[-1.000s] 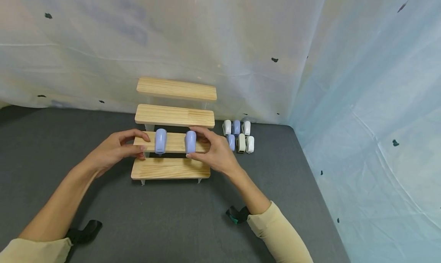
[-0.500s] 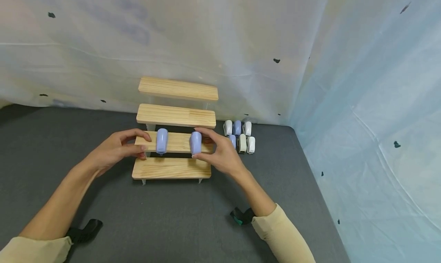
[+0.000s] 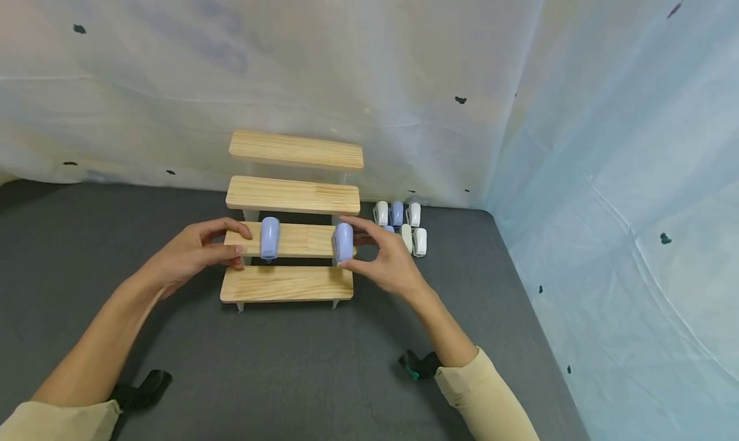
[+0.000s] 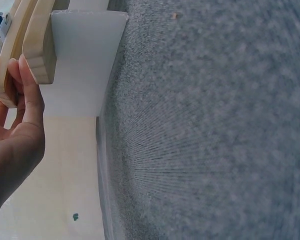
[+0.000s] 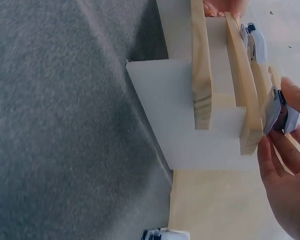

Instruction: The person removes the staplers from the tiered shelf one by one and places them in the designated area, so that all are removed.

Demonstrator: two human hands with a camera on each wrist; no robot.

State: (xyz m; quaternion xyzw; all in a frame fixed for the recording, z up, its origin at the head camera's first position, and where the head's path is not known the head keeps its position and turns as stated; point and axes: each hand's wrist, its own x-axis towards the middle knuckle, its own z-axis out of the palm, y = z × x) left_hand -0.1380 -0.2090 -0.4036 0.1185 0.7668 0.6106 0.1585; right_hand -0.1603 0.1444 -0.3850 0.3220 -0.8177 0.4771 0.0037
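A light-blue mini stapler (image 3: 269, 237) sits near the left end of the second-lowest board (image 3: 303, 240) of a stepped wooden rack. My left hand (image 3: 199, 247) grips that board's left end, thumb in front and fingers behind. Toward the right end, my right hand (image 3: 385, 258) pinches a second light-blue stapler (image 3: 343, 242) between thumb at the near end and fingers at the far end. In the right wrist view this stapler (image 5: 275, 114) is right at the board's edge, its metal side showing. The left wrist view shows fingers (image 4: 32, 97) curled around the board end.
Two higher boards (image 3: 294, 195) and the lowest board (image 3: 285, 284) bear nothing. Right of the rack, several staplers stand in two rows on the dark grey table (image 3: 277, 370): white (image 3: 420, 242), beige (image 3: 407, 237) and light blue (image 3: 396, 214). A pale curtain (image 3: 346, 62) hangs behind.
My right hand has moved the pinched stapler rightward along the board, widening the gap to the other one. My left hand has kept its grip on the board's end.
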